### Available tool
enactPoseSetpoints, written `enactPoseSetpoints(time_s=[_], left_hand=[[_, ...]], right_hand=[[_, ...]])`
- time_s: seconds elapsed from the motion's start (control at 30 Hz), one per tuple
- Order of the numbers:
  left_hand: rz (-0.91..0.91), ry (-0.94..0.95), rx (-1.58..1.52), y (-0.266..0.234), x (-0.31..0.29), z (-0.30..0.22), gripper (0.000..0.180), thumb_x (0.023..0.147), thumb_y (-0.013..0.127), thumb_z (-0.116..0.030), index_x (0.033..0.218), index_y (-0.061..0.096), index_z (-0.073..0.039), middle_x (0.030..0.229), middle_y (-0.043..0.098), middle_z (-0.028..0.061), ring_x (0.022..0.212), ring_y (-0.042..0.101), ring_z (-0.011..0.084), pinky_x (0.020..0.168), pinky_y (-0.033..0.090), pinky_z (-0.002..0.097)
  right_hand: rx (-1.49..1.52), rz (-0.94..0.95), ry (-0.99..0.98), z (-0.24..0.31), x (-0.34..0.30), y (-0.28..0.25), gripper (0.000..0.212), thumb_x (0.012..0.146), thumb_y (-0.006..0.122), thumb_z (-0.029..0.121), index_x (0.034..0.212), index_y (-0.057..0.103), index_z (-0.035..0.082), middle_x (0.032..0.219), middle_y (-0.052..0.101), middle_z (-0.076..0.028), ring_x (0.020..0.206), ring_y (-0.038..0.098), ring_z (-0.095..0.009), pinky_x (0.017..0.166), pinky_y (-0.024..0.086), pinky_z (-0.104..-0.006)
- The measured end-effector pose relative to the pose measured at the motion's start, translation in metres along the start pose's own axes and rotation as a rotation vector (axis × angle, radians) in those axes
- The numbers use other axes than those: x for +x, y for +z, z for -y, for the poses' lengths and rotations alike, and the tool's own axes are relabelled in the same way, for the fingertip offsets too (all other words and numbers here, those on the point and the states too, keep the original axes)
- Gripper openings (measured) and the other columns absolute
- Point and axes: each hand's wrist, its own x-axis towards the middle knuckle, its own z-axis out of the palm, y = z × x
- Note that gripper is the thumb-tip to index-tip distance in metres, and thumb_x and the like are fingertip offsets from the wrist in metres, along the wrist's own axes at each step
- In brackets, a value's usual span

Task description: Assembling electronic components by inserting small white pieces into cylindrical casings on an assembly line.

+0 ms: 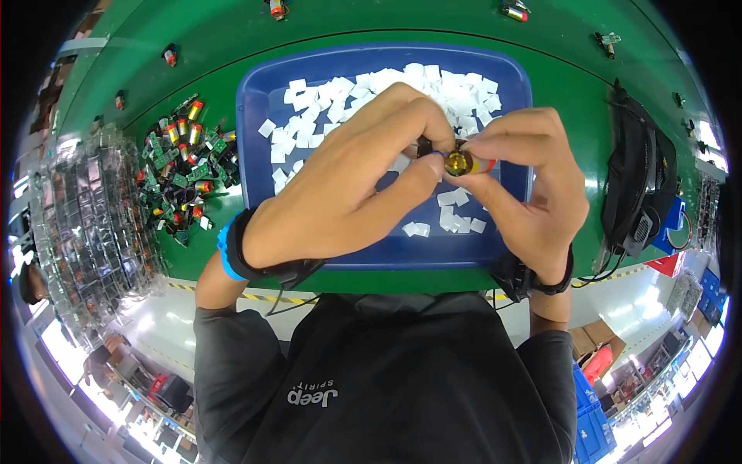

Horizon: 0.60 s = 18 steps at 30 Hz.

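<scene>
Over the blue tray point(259, 85), my hands meet at a small cylindrical battery point(458, 163) with a yellow and red wrap. The fingers of my right hand point(537, 178) are closed round its right side, and its round end faces me. My left hand point(348, 182) pinches close against its left side. A small dark part point(423, 145) shows between the left fingers, too covered to make out. Below them, many small white square pieces point(456, 220) lie scattered and heaped in the tray.
Left of the tray sits a pile of batteries with green circuit boards point(182, 158). Clear plastic blister trays point(93, 232) stand at the far left. A black bag point(638, 170) lies on the right. More battery units point(514, 11) rest along the green table's far side.
</scene>
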Motion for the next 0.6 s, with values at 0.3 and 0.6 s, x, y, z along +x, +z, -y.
enactPoseSetpoints(time_s=[0.3,0.6], left_hand=[[0.239,-0.321,-0.471,-0.018,0.004,-0.008,0.025,0.106,0.046,-0.019,0.106,0.058,0.003,0.105,0.06,0.0118,0.094,0.061,0.0176,0.078,0.053,0.0315],[0.21,-0.54,-0.699,-0.012,0.008,-0.003,0.029,0.106,0.049,-0.027,0.11,0.061,-0.001,0.104,0.062,0.006,0.081,0.061,0.0117,0.068,0.061,0.0283]], right_hand=[[0.618,0.077,0.606,0.012,-0.002,-0.009,0.022,0.086,0.076,0.003,0.106,0.066,0.002,0.094,0.066,-0.004,0.087,0.062,-0.011,0.072,0.054,-0.0256],[0.45,0.026,0.498,0.008,-0.006,-0.002,0.025,0.091,0.071,0.005,0.114,0.062,0.0,0.096,0.066,-0.004,0.088,0.062,-0.008,0.072,0.057,-0.0233]])
